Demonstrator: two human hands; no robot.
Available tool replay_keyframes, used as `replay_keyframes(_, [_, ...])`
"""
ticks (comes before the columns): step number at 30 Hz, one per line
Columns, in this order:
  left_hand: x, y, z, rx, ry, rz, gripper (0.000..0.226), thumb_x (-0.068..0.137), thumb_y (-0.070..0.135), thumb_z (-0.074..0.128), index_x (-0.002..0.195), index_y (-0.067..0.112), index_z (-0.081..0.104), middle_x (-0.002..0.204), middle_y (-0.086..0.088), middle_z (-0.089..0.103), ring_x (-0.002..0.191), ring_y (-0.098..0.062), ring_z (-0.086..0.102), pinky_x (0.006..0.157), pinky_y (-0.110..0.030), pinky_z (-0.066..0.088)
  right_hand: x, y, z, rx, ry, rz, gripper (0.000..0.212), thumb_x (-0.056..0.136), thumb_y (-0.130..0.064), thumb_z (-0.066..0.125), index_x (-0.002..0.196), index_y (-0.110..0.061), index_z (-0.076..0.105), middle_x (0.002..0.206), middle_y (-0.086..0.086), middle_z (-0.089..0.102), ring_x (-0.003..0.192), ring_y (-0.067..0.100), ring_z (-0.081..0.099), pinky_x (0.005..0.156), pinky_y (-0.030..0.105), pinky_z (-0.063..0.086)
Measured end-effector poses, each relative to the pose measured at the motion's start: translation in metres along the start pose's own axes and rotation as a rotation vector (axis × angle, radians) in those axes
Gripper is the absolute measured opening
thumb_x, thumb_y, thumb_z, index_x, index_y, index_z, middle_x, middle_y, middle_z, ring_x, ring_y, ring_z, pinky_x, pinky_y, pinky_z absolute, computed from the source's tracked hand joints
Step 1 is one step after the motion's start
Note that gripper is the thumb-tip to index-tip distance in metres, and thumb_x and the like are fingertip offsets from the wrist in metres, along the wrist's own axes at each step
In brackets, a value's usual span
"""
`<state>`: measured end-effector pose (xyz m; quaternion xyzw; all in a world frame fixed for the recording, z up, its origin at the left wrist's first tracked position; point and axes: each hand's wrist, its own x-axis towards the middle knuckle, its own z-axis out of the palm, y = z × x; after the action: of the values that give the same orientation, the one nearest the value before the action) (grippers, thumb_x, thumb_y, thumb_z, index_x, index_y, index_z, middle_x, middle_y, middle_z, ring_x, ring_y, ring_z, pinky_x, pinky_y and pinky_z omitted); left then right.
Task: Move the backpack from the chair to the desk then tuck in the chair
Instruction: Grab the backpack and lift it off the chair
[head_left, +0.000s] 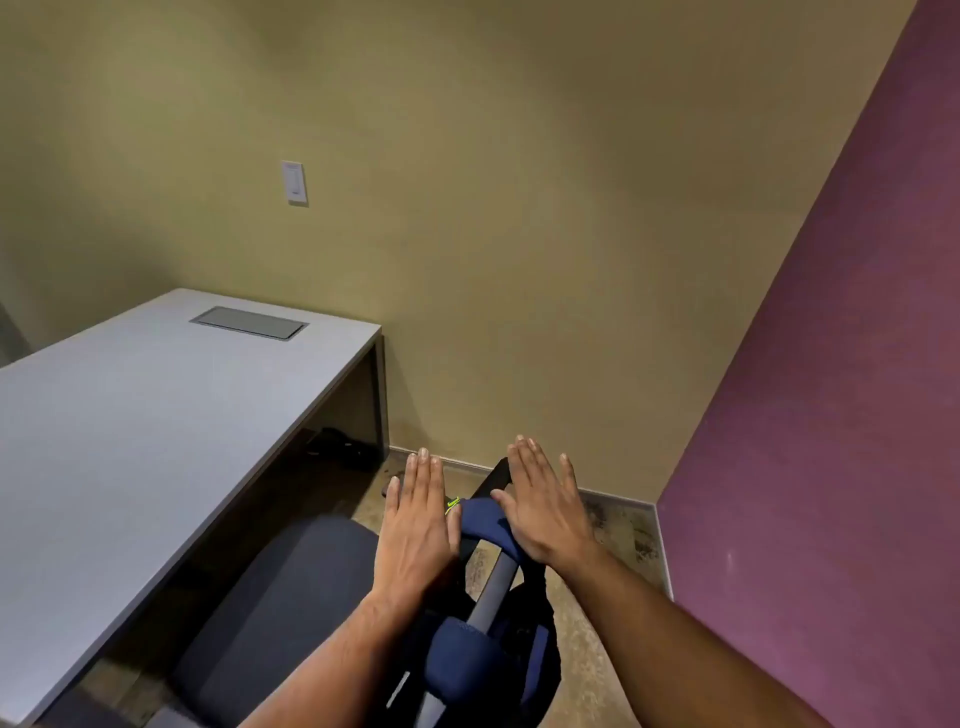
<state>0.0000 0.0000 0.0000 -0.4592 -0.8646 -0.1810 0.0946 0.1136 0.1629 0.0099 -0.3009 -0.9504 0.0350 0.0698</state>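
Observation:
A dark blue backpack (480, 660) with padded straps and a small neon-green mark hangs over the backrest of a grey office chair (280, 608), whose seat points toward the grey desk (145, 415) on the left. My left hand (418, 525) and my right hand (545, 506) are held flat, palms down and fingers apart, over the top of the chair back and the upper strap. Neither hand grips anything. The lower part of the backpack is cut off by the frame's bottom edge.
A closed cable hatch (248, 322) is set into the desk's far end. Beige wall with a light switch (294, 182) ahead, purple wall (831, 467) close on the right. Dark cables (343, 448) lie under the desk. Bare floor lies between chair and walls.

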Motion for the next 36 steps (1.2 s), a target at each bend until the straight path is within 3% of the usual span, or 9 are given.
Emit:
replay_keyframes(4, [-0.013,-0.004,0.005,-0.035,-0.015,-0.029,0.068,0.1,0.041,0.025,0.156,0.002,0.021,0.165,-0.017,0.012,0.153,-0.027,0.006,0.123,-0.046,0.01,-0.004,-0.002,0.009,-0.006,-0.047,-0.03,0.072,0.102,-0.059,0.016,0.161,-0.02,-0.003,0.169,-0.005,-0.01,0.153,0.009,-0.014,0.123,0.047,-0.012])
replay_keyframes(10, [-0.03,-0.006,0.015,-0.09,-0.085,-0.05,0.069,0.104,0.04,0.033,0.159,0.007,0.008,0.167,-0.011,-0.001,0.154,-0.02,-0.009,0.124,-0.04,-0.003,-0.007,-0.007,0.024,0.064,-0.109,-0.056,0.072,0.103,-0.059,0.02,0.161,-0.022,0.001,0.169,-0.006,-0.007,0.153,0.007,-0.012,0.124,0.045,-0.008])
replay_keyframes(13, [-0.04,-0.002,0.017,-0.154,-0.12,-0.078,0.071,0.103,0.042,0.028,0.159,0.011,-0.001,0.167,-0.008,-0.009,0.152,-0.016,-0.016,0.124,-0.038,-0.005,-0.007,-0.006,0.029,0.139,-0.141,-0.045,0.069,0.103,-0.058,0.021,0.161,-0.024,0.008,0.169,-0.008,-0.001,0.153,0.006,-0.005,0.123,0.042,-0.005])
replay_keyframes(18, [-0.063,0.006,0.01,-0.283,-0.189,-0.105,0.072,0.103,0.038,0.039,0.16,0.015,0.0,0.168,-0.002,-0.009,0.151,-0.011,-0.017,0.122,-0.031,-0.009,-0.006,0.001,0.034,0.166,-0.155,-0.115,0.064,0.102,-0.058,0.022,0.158,-0.028,0.025,0.169,-0.009,0.013,0.154,0.009,0.005,0.123,0.042,0.001])
replay_keyframes(23, [-0.086,0.01,0.004,-0.402,-0.281,-0.162,0.065,0.104,0.042,0.041,0.16,0.024,0.012,0.167,0.009,0.005,0.151,-0.001,0.006,0.12,-0.019,0.001,-0.005,0.016,0.041,0.084,-0.145,-0.315,0.065,0.099,-0.066,0.013,0.155,-0.039,0.03,0.166,-0.014,0.021,0.152,0.014,0.013,0.122,0.042,0.006])
replay_keyframes(26, [-0.095,0.01,-0.003,-0.368,-0.309,-0.18,0.059,0.103,0.049,0.039,0.157,0.028,0.027,0.164,0.013,0.022,0.147,-0.005,0.026,0.118,-0.021,0.02,-0.003,0.026,0.039,0.075,-0.166,-0.466,0.065,0.098,-0.068,0.013,0.154,-0.041,0.032,0.166,-0.012,0.023,0.152,0.015,0.017,0.123,0.042,0.011])
replay_keyframes(28, [-0.097,0.012,-0.009,-0.341,-0.32,-0.181,0.056,0.103,0.05,0.039,0.154,0.027,0.035,0.161,0.011,0.032,0.145,-0.006,0.032,0.116,-0.022,0.025,-0.002,0.032,0.036,0.076,-0.189,-0.557,0.065,0.098,-0.07,0.014,0.154,-0.042,0.03,0.166,-0.011,0.024,0.151,0.015,0.018,0.123,0.042,0.014])
replay_keyframes(36, [-0.125,0.009,-0.029,-0.223,-0.353,-0.164,0.067,0.099,0.064,0.036,0.154,0.025,0.036,0.157,0.007,0.041,0.141,-0.007,0.036,0.112,-0.015,0.019,0.006,0.051,0.017,-0.008,-0.32,-0.888,0.078,0.086,-0.089,0.026,0.153,-0.054,0.01,0.169,-0.003,0.007,0.153,0.027,0.006,0.12,0.053,0.02])
